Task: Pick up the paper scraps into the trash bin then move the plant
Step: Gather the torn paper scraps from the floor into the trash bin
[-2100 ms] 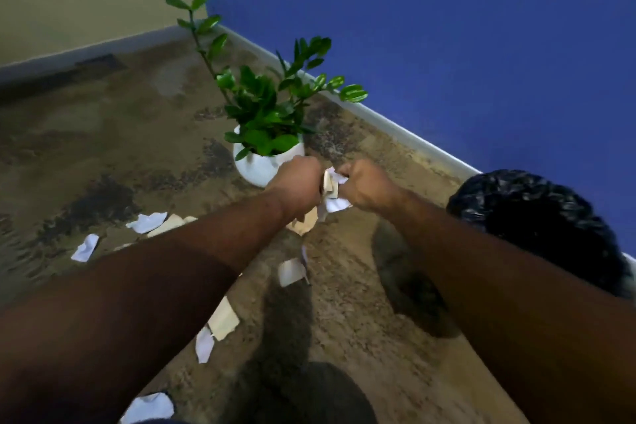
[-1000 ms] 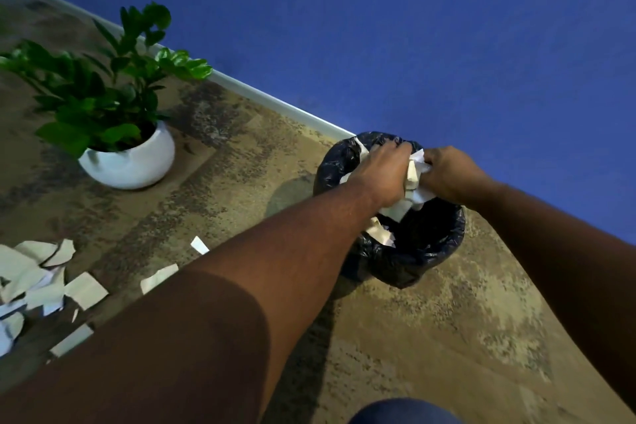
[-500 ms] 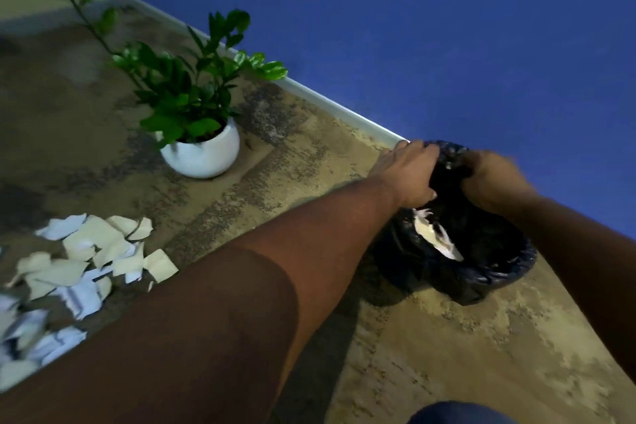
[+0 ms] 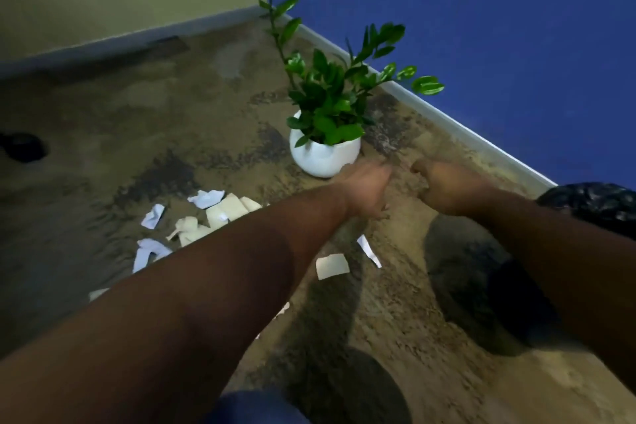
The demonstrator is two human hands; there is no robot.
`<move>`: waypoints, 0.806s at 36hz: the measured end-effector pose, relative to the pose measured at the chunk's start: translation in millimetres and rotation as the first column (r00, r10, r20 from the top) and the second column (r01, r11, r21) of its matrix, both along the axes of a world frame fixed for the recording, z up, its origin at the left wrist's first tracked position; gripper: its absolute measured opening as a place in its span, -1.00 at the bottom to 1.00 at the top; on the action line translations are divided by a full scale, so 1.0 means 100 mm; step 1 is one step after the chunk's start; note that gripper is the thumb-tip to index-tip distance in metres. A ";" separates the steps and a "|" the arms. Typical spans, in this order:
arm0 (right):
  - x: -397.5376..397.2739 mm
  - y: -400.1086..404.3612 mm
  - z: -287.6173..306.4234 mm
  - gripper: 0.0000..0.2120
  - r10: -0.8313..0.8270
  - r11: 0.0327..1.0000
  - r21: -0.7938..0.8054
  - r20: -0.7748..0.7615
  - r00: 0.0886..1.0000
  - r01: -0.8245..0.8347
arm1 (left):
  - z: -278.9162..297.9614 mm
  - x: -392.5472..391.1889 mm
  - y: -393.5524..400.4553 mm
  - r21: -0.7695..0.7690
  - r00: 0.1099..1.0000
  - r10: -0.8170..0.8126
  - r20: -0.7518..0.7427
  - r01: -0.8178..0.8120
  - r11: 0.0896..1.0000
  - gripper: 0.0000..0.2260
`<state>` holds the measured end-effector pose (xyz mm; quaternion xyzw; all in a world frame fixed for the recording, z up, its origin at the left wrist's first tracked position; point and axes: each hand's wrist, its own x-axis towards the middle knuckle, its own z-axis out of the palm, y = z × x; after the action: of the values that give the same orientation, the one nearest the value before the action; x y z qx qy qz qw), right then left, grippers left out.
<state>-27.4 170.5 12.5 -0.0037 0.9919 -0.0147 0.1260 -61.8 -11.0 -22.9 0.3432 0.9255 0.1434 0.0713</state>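
A green plant in a round white pot [image 4: 323,157] stands on the floor near the blue wall. Several white and cream paper scraps [image 4: 220,210] lie on the floor left of my arms, and one scrap [image 4: 332,266] lies under my left forearm. The black-lined trash bin [image 4: 599,205] shows only its rim at the right edge, behind my right arm. My left hand [image 4: 366,191] is blurred, fingers spread, empty, just right of the pot. My right hand [image 4: 447,188] is loosely curled and holds nothing.
Mottled brown floor runs to a grey baseboard [image 4: 447,120] under the blue wall and to an olive wall at the back. A dark object [image 4: 22,148] sits at the far left edge. My shadow falls on the floor below my hands.
The scraps I held went into the bin and both hands let go. My hands and view have swung left, away from the bin, back toward the plant and the scraps on the floor.
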 end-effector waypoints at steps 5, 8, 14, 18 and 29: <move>-0.21 -0.65 -0.37 -0.51 0.152 0.987 -0.062 0.077 0.985 -0.148 | -0.37 -0.11 -0.68 -0.015 0.984 0.156 0.088 -0.155 0.988 -0.43; -0.31 -1.03 -0.63 -0.44 0.189 0.978 -0.108 0.101 0.977 -0.178 | -0.58 -0.15 -1.04 -0.026 0.966 0.215 0.147 -0.213 0.977 -0.38; -0.37 -1.63 -1.03 0.03 0.161 0.973 -0.189 0.157 0.974 -0.130 | -0.89 -0.20 -1.68 -0.083 0.932 0.301 0.201 -0.290 0.954 -0.27; -0.38 -1.94 -1.33 0.15 0.150 0.974 -0.198 0.212 0.966 -0.108 | -1.10 -0.22 -2.06 -0.202 0.913 0.364 0.184 -0.327 0.923 -0.09; -0.49 -2.50 -1.90 0.32 0.244 0.958 -0.207 0.227 0.943 -0.198 | -1.71 -0.24 -2.60 -0.379 0.821 0.508 0.261 -0.397 0.836 0.38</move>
<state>-76.3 -79.2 -177.1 -0.1248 0.9559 -0.0908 0.2501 -85.4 -271.1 -194.0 0.0642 0.9634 0.0691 0.2511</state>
